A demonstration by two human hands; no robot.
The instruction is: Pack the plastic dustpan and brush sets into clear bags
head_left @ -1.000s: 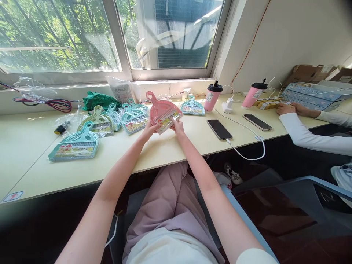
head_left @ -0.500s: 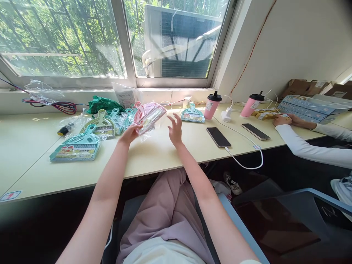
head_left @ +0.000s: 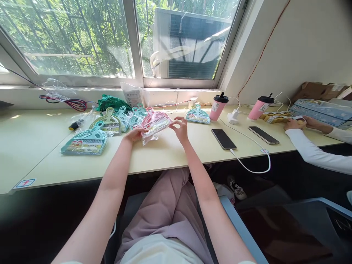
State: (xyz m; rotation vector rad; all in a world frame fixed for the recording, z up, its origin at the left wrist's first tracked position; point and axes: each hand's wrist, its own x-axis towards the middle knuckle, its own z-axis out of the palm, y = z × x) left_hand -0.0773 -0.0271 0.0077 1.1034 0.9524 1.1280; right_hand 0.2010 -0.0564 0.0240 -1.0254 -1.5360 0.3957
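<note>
**Pink plastic dustpan-and-brush set in clear film [head_left: 157, 121] being held at both sides**

The person's left hand [head_left: 134, 135] is gripping the pink set's lower left edge, fingers closed around it. The right hand [head_left: 180, 128] is bringing thumb and forefinger almost together at the opposite edge, apparently pinching it; the other fingers are curling loosely. The pink set is tilting above the pale yellow table [head_left: 162, 157], its film hanging beneath.

The step in hand seems to be two-handed handling of this wrapped set. The next move is probably calling for a firm left grip and a light right pinch, since the film is looking loose.

Counted, one pink set is being held. One olive-green plastic dustpan set [head_left: 110, 123] is lying at the left. One teal plastic dustpan set [head_left: 85, 142] is lying in front of it, another [head_left: 198, 116] near a cup; at least two more are overlapping behind, their exact number unclear. Two pink cups with black lids [head_left: 218, 108] are standing, and two dark-screened phones [head_left: 223, 139] are lying flat.
</note>
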